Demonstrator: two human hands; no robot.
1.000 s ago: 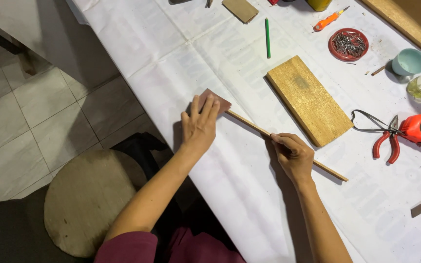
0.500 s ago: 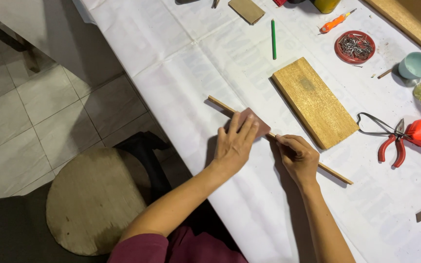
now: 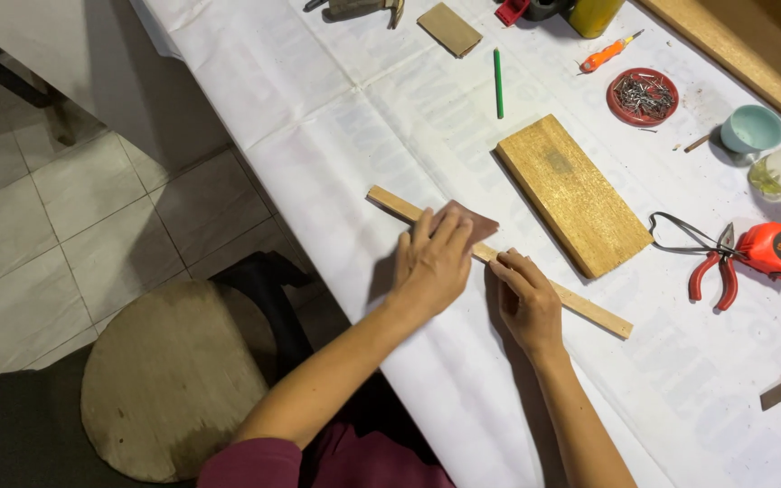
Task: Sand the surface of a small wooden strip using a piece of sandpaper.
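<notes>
White-covered table (image 3: 318,117), wood strip (image 3: 580,303), board (image 3: 571,194), pliers (image 3: 711,271), pencil (image 3: 498,81)

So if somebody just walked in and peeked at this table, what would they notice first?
Probably the two hands in the middle: the left hand presses a brown sheet of sandpaper onto a thin wooden strip, and the right hand pins the strip to the white table cover. Just beyond lies a yellowish wooden block, and at the right edge a bright orange tape measure beside red-handled pliers.
</notes>
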